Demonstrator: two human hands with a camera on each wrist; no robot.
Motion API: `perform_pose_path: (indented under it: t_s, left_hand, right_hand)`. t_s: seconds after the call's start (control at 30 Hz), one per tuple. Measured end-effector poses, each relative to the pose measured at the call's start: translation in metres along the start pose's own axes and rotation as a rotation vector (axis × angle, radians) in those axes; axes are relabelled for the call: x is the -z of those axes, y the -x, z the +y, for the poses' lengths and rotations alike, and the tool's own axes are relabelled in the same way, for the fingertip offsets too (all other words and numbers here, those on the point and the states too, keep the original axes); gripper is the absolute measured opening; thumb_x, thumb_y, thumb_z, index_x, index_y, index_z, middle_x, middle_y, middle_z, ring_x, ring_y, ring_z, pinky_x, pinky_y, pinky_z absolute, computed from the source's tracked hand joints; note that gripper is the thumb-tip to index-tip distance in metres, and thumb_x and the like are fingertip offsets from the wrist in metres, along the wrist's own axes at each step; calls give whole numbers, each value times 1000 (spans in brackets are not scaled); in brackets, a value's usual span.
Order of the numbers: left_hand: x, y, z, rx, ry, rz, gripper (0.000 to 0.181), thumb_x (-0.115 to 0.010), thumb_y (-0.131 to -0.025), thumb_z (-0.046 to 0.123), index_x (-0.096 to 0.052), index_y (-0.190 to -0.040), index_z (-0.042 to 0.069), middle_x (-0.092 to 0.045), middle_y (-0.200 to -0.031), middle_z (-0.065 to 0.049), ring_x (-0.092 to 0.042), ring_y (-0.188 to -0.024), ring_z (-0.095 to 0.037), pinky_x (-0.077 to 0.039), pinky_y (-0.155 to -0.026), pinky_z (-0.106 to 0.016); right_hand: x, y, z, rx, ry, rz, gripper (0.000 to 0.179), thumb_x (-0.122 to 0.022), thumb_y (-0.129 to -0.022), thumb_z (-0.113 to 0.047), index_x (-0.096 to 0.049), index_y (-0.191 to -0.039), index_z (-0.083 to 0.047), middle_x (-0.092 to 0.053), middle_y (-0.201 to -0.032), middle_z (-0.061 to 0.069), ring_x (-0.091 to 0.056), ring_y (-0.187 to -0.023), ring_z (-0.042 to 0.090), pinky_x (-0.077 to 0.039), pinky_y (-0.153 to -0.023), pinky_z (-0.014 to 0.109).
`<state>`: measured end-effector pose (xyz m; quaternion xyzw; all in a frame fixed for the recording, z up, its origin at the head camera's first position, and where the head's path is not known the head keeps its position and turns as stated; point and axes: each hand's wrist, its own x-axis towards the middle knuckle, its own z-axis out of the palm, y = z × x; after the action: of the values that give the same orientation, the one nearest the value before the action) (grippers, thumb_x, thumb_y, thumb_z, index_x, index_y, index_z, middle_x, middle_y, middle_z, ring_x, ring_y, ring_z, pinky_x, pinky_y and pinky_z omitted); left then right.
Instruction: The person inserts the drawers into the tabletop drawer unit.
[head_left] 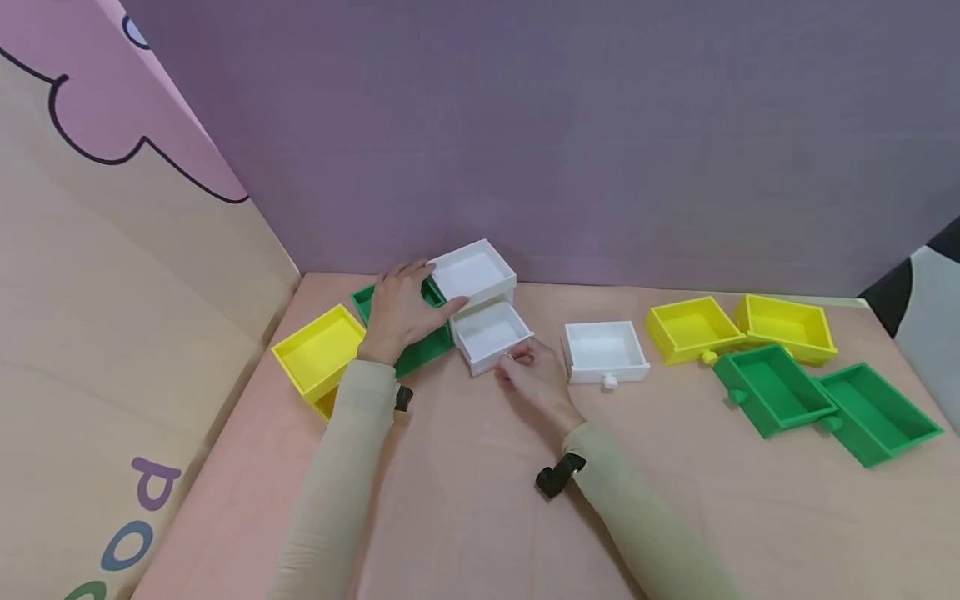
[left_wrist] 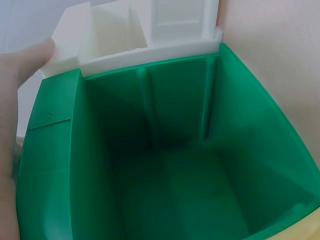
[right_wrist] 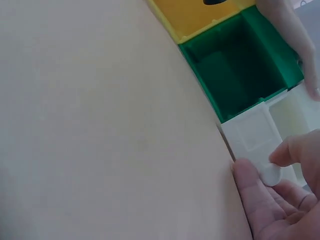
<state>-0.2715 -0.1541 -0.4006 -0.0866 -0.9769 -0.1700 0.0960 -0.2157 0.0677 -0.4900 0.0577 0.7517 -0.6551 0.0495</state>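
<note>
My left hand reaches over a green drawer case to a white drawer case. Its thumb lies on the white case's front and its fingers at the back corner, holding its left end. Out of the white case's lower opening sticks a white drawer. My right hand pinches that drawer's round knob between thumb and fingers. The green case stands against the white one's left side, its lower space without a drawer. A yellow drawer case adjoins the green one, partly behind my left arm.
To the right, a loose white drawer lies knob-forward. Farther right are two yellow drawers and two green drawers, close together. A grey panel rises behind the pink tabletop, and a patterned panel stands at left.
</note>
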Motion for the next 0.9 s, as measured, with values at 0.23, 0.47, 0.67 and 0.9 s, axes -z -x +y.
perform_pose_path:
  t_s: [0.23,0.47,0.67,0.9]
  left_hand:
    - [-1,-1,1,-13,-1,6,91,-63,-91,75,-59,-152,8,-56,-160,-12,-48,-150,-37,-34,-127,-59]
    - [0,-1,0,-7,4,14,91,-64,-90,74,-60,-152,8,-57,-159,-12,-49,-150,-37,-32,-128,-57]
    - [0,0,1,-9,3,13,91,-63,-90,75,-59,-152,8,-56,-160,-12,-48,-150,-37,-32,-128,-58]
    - [-4,0,-1,-9,7,36,91,-63,-90,75,-61,-151,8,-57,-159,-11,-49,-150,-35,-32,-128,-56]
  right_hand:
    - [7,2,-2,140,354,82,18,-71,-92,-18,-74,-105,-5,-75,-100,12,-69,-91,21,-55,-83,31]
    - [14,15,-6,239,432,82,22,-78,-93,-18,-76,-108,-1,-79,-104,17,-75,-99,33,-59,-93,49]
    - [13,13,-4,251,391,76,20,-79,-92,-12,-78,-106,2,-80,-105,19,-77,-102,34,-62,-94,48]
    - [13,10,-4,256,405,82,19,-79,-93,-12,-80,-107,1,-80,-104,19,-78,-99,33,-63,-90,47]
